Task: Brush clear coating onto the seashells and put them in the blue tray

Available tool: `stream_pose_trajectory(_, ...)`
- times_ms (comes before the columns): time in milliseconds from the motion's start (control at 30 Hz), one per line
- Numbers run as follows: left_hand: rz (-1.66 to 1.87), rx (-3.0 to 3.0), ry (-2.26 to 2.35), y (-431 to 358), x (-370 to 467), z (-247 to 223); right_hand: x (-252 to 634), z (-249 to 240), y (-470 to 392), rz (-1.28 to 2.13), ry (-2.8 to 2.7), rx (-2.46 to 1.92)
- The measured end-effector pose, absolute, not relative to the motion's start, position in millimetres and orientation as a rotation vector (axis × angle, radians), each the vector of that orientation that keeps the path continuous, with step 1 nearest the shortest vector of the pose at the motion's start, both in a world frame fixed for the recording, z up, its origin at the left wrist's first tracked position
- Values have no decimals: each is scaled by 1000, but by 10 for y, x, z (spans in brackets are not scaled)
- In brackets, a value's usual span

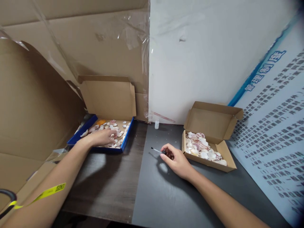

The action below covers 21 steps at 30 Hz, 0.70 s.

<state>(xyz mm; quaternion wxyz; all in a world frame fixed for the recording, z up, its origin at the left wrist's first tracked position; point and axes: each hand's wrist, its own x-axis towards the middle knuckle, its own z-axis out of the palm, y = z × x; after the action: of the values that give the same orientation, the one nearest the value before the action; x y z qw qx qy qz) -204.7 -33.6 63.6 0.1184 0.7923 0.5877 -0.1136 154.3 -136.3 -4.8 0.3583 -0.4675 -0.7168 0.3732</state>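
My left hand (pixel 104 137) reaches into a blue-sided cardboard box (pixel 123 147) of seashells, its fingers curled together low among the shells. What it pinches, if anything, I cannot make out. Small pale seashells (pixel 123 126) and an orange shell (pixel 101 122) lie around it. Over the grey mat, my right hand (pixel 177 161) is closed on the black cap of a small applicator brush (pixel 156 150). The brush's thin pale stem and dark tip point left. Behind it stands a small white bottle (pixel 156 124) near the wall.
An open brown cardboard box (pixel 209 164) with several larger seashells (pixel 199 145) stands to the right, its lid leaning back. A grey mat (pixel 152 196) covers the right part of the dark wooden table (pixel 111 183). Cardboard panels and a printed poster (pixel 273 126) border the table.
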Motion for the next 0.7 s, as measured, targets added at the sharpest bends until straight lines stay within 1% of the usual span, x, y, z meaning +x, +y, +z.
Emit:
stream_pose_trajectory(200,-447,2374,1908,-444,-1897,565,1546,-50,-1365,966,-1845,-1208)
stream_pose_trajectory(700,-368,2423,1946,-399,-1908,439,1545,-54,-1361,964,-1841,-1203)
